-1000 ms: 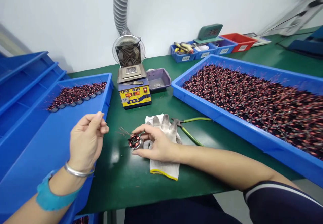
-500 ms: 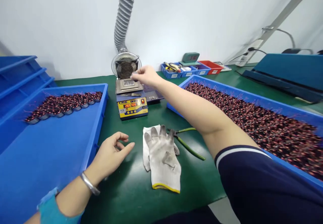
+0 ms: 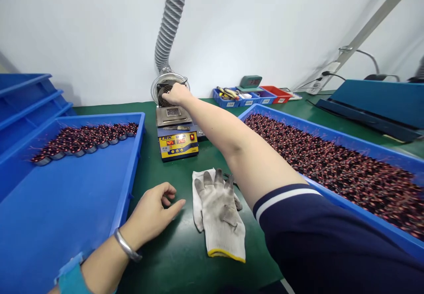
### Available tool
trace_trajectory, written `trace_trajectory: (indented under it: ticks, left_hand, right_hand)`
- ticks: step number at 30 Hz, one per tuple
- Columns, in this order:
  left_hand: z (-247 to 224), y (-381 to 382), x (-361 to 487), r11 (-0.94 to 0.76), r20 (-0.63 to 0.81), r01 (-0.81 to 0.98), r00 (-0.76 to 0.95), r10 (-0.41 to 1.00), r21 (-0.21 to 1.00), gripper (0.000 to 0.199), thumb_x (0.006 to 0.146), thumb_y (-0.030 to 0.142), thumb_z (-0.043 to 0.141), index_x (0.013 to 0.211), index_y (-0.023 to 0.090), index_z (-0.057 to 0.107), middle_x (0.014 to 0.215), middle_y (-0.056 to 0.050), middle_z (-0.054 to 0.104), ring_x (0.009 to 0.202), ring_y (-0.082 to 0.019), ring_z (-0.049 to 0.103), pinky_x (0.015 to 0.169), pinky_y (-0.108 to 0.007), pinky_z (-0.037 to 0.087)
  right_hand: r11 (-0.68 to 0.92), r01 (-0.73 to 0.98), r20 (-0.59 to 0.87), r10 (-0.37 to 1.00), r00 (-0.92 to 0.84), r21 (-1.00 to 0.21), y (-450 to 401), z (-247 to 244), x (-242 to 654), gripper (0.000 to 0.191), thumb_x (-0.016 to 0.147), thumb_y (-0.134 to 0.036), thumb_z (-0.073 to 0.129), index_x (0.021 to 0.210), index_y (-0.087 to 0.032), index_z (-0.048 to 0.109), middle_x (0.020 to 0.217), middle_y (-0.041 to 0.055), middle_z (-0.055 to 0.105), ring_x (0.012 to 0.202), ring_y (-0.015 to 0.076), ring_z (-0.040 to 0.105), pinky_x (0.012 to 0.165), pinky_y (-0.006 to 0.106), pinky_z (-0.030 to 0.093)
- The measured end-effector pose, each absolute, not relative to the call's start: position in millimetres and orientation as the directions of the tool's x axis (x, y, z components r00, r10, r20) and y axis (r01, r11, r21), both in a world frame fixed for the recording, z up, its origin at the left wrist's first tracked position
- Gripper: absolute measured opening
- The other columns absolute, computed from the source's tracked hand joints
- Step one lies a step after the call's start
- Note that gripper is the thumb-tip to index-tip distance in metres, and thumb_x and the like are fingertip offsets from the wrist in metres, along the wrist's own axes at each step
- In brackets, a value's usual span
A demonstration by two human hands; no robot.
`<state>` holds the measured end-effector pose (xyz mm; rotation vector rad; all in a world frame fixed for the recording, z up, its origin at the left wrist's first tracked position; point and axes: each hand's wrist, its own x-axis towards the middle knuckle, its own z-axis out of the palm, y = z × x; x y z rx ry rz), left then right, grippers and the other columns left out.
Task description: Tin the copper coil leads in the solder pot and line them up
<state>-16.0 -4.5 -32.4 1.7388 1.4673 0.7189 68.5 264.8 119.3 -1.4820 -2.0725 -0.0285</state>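
A plain white wall backs a green worktop (image 3: 149, 174), with one grey corrugated hose (image 3: 171, 20) coming down the wall to a round fume hood (image 3: 154, 93) behind one yellow-fronted solder pot (image 3: 179, 148), whose two red readouts are lit. The right hand (image 3: 179, 94) is above the pot, in front of the hood, fingers curled together; whether they grip anything I cannot tell. Its bare forearm crosses the bench and blocks the view of part of what lies behind the pot and beside the gloves. The left hand (image 3: 154, 212) is half open with nothing between thumb and fingers, over the worktop between the left blue tray (image 3: 79, 196) and two stacked white work gloves (image 3: 220, 223) with grey-stained fingers. A dark sliver of a tool (image 3: 228, 176) shows at their fingertips, mostly hidden by the arm.

Two large blue trays hold red-wired coils: a wedge of them (image 3: 86, 139) at the far end of the left one, and the right tray (image 3: 364, 150) densely filled, too many to count. Three tray edges are stacked at far left. Along the wall stand three small blue bins (image 3: 230, 104), one red bin (image 3: 280, 98) and one green digital clock (image 3: 248, 82)
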Motion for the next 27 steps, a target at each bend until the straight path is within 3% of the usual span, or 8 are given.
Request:
trace_trajectory:
  ticks: [18,27]
  left_hand:
    - [-33.0,-3.3,-14.7,-0.077,-0.072,0.596,0.221,0.973,0.8,0.042,0.072,0.049,0.057,0.094,0.012,0.057,0.082,-0.004,0.058,0.076,-0.016,0.054,0.072,-0.031,0.043]
    - [-32.7,-3.0,-14.9,-0.07,-0.081,0.594,0.223,0.972,0.801,0.041,0.072,0.048,0.058,0.093,0.013,0.058,0.083,-0.004,0.058,0.074,-0.016,0.053,0.07,-0.031,0.044]
  right_hand:
    - [0.369,0.874,0.436,0.875,-0.212,-0.315,267.2,114.0,69.9,0.048,0.07,-0.036,0.057,0.105,-0.003,0.059,0.103,0.0185,0.059,0.1,0.0327,0.056,0.084,0.04,0.046]
    - [0.405,0.843,0.497,0.845,-0.197,-0.354,265.4,132.0,72.4,0.046,0.073,-0.038,0.058,0.102,-0.001,0.059,0.103,0.0169,0.058,0.105,0.0291,0.054,0.091,0.036,0.043]
